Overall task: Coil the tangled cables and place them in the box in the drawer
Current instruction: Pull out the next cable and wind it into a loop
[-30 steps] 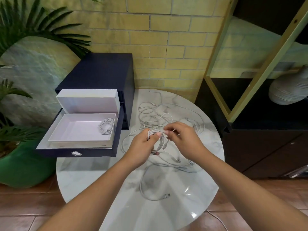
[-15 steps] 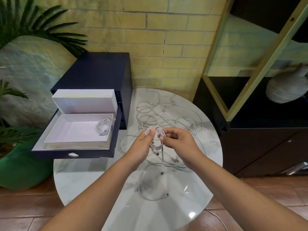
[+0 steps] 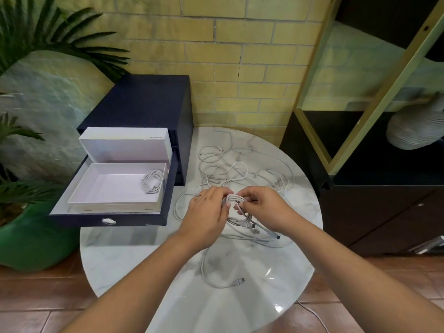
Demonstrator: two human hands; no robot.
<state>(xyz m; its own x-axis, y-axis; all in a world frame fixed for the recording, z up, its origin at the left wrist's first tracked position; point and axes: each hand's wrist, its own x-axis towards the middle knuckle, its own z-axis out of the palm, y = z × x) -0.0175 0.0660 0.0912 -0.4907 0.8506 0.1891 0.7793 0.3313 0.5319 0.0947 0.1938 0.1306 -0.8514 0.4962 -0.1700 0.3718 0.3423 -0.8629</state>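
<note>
Marble tabletop, mid-frame: my left hand and right hand grip one cable coil; next, I think, into the box at left.

Round marble table, white with grey veining. A dark blue drawer unit stands at its far left. White cables lie tangled across the far and middle part of the top, just right of the unit. One loose loop reaches nearest, ending in a connector.

No readable text — no labels, no numbers.
</note>
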